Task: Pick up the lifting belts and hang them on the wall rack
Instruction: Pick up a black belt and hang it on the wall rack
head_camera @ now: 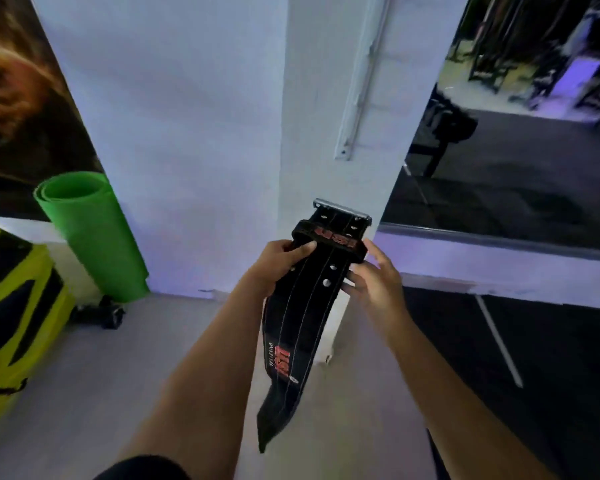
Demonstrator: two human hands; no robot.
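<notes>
A black lifting belt [291,344] with red lettering, white stitching and a metal buckle at its top end hangs in front of a white pillar. My left hand [278,263] grips its left edge just below the buckle loop. On the right edge, at the same height, my right hand [373,271] holds it with fingers curled onto the strap. The belt's tail dangles down toward the floor. A white metal rail [357,95] is fixed upright on the pillar, above and right of the buckle.
A rolled green mat [90,233] leans against the wall at left, next to a yellow and black pad [11,306]. A small dark dumbbell [101,313] lies on the floor below the mat. A large mirror [520,133] fills the right wall.
</notes>
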